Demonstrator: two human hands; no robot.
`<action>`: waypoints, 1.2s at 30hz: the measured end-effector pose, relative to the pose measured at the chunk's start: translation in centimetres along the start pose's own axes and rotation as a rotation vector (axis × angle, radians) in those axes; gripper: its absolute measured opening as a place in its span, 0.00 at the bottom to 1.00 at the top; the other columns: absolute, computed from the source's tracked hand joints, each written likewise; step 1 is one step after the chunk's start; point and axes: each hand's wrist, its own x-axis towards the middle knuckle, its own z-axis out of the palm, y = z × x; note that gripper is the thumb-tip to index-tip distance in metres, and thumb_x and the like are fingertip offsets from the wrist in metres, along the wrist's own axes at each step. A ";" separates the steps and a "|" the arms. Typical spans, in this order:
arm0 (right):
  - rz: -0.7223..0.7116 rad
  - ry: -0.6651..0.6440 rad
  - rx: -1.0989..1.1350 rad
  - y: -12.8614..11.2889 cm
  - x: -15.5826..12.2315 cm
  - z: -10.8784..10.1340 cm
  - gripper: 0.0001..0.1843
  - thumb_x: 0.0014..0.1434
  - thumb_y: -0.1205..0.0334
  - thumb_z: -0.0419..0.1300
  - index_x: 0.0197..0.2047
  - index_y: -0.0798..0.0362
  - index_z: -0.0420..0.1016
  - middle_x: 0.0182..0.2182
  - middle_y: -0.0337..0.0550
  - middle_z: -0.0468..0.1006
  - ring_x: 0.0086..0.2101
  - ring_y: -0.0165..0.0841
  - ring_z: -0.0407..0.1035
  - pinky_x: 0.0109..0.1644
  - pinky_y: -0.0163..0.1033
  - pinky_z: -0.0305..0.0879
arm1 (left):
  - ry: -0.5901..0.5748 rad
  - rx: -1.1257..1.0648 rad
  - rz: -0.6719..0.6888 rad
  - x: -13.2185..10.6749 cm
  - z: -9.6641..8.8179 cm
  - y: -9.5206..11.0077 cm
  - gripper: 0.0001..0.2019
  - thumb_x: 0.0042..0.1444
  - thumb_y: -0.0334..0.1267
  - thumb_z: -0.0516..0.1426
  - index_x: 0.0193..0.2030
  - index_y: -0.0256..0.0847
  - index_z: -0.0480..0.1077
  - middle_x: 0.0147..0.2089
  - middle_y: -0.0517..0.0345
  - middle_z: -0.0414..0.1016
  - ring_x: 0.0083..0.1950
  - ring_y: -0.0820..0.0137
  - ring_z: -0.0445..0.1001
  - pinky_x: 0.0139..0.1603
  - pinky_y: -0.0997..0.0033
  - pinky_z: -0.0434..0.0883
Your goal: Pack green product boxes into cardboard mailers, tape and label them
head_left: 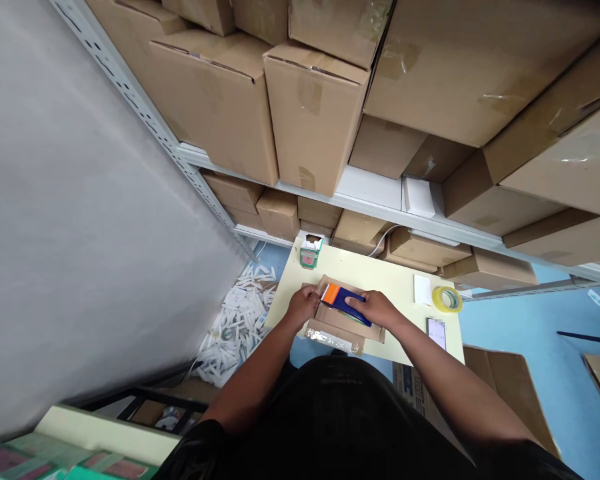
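A small flat cardboard box (341, 321) lies open on a pale yellow table (380, 273). On top of it rests a blue tape dispenser (347, 302) with an orange end. My right hand (377, 309) grips the dispenser's near end, fingers wrapped over it. My left hand (304, 305) rests closed on the box's left edge, holding it down. A clear plastic-wrapped strip (330, 339) lies along the box's near side.
A green and white small carton (311, 252) stands at the table's far left corner. A roll of yellowish tape (447, 299), a white card (422, 291) and a phone (437, 331) lie to the right. Shelves of cardboard boxes (315, 113) rise behind. White packets (240, 320) litter the floor at left.
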 end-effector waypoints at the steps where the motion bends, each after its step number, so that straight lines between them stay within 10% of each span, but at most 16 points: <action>1: 0.003 0.000 -0.002 0.3 -0.1 -0.1 0.29 0.57 0.31 0.61 0.25 0.49 0.79 0.21 0.40 0.79 0.24 0.36 0.73 0.28 0.37 0.58 | 0.023 0.015 0.017 0.1 -0.3 -0.3 0.13 0.59 0.48 0.55 0.33 0.41 0.71 0.26 0.61 0.73 0.28 0.70 0.71 0.31 0.72 0.67; 8: -0.007 0.052 -0.081 1.9 -0.8 -0.9 0.29 0.60 0.32 0.58 0.28 0.49 0.81 0.23 0.42 0.81 0.26 0.37 0.74 0.30 0.37 0.58 | 0.241 0.245 0.087 1.4 -4.0 -2.9 0.13 0.62 0.46 0.52 0.34 0.43 0.72 0.29 0.59 0.75 0.34 0.65 0.75 0.38 0.68 0.68; 20: -0.002 0.104 -0.220 1.4 -0.5 -0.1 0.29 0.60 0.32 0.58 0.31 0.48 0.84 0.27 0.47 0.83 0.29 0.39 0.74 0.32 0.39 0.57 | 0.128 0.360 0.039 2.9 0.1 -4.4 0.20 0.58 0.39 0.59 0.58 0.39 0.72 0.49 0.46 0.82 0.52 0.57 0.80 0.54 0.60 0.72; 27: 0.040 0.025 -0.253 0.8 -0.8 -1.0 0.32 0.62 0.30 0.55 0.41 0.49 0.86 0.34 0.46 0.85 0.36 0.38 0.78 0.36 0.36 0.62 | -0.200 0.876 0.828 -0.6 -1.4 -3.1 0.44 0.59 0.46 0.60 0.78 0.35 0.48 0.79 0.42 0.48 0.79 0.50 0.48 0.77 0.46 0.51; 36: 0.014 -0.036 -0.219 0.8 -0.3 -2.3 0.34 0.61 0.28 0.55 0.43 0.49 0.86 0.34 0.47 0.85 0.37 0.40 0.78 0.36 0.37 0.64 | -0.103 1.224 0.869 -0.7 -0.3 -3.3 0.46 0.62 0.61 0.56 0.79 0.37 0.48 0.79 0.41 0.48 0.77 0.44 0.52 0.74 0.41 0.52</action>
